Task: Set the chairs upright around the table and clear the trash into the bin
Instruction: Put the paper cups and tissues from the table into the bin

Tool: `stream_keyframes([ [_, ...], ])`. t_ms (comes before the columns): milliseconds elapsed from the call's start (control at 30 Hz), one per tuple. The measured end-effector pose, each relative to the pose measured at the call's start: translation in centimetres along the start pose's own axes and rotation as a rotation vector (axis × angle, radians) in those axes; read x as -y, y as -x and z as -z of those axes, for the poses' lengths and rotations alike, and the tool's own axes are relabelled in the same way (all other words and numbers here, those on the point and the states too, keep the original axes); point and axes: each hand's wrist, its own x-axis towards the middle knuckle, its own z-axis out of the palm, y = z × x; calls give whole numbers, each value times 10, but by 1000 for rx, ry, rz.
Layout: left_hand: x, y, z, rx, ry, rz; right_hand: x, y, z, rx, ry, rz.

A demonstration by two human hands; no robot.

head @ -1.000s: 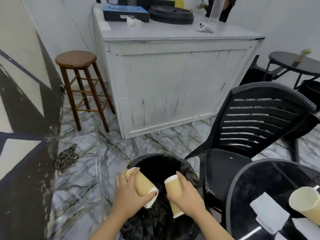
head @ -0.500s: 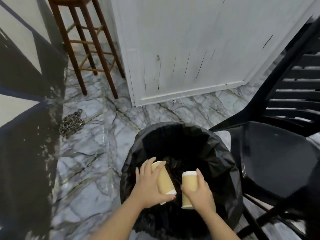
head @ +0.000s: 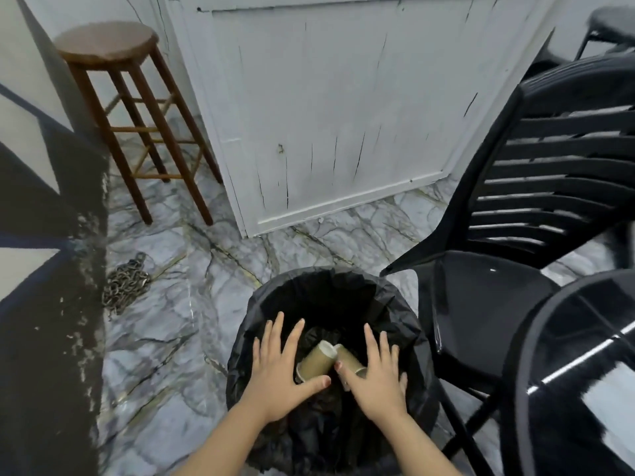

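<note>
Fingers of both hands are spread wide and flat, grasping nothing, palms down above the mouth of the bin (head: 405, 304) at lower centre of the frame. Left hand (head: 278, 369) hovers over the bin's left half; right hand (head: 374, 379) over its right half, thumbs turned inward toward each other. Between the thumbs, two brown paper cups (head: 318, 362) lie on their sides inside the black bin liner, white rims showing, touching one another near their upper ends. The second cup (head: 348, 357) is partly hidden by the right thumb; whether either hand touches a cup cannot be told.

Immediately right of the bin stands a black plastic chair (head: 536, 187), upright, its slatted back filling the right of the frame and its seat just beside the bin rim. A round black table (head: 536, 338) edge curves through the lower right corner. A wooden stool (head: 113, 63) stands upright at upper left, beside a white panelled counter (head: 326, 97) across top centre. A heap of metal chain (head: 125, 285) lies on the marbled floor (head: 165, 338) at left, near the dark wall base.
</note>
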Motion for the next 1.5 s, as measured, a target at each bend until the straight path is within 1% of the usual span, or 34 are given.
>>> stream_keyframes([
  [167,-55,-2,61,-81,-7,-138,38,26,67,-118,-60,83],
  [267,-88,0,90,-96,-3,-245,51,43,103,-184,-59,137],
  [400,-134,5,115,-86,7,-351,55,70,151,-276,-80,146],
  [500,-173,5,119,-79,-4,-423,45,89,187,-364,-74,144],
  [667,-243,6,94,33,4,-577,-3,121,240,-542,-86,94],
  [833,-316,12,49,113,1,-733,-76,158,283,-666,-141,-19],
  [933,-360,13,19,138,-13,-797,-124,180,309,-729,-154,-92],
  [1100,-425,17,-25,202,-73,-841,-198,209,346,-754,-195,-196],
  [1200,-455,22,-43,202,-99,-873,-231,219,362,-770,-171,-227],
  [1300,-476,26,-55,221,-129,-880,-255,222,371,-761,-142,-241],
  [1400,-491,22,-67,201,-160,-883,-270,220,378,-717,-121,-234],
  [1500,-499,12,-73,183,-267,-892,-278,212,381,-669,-110,-216],
])
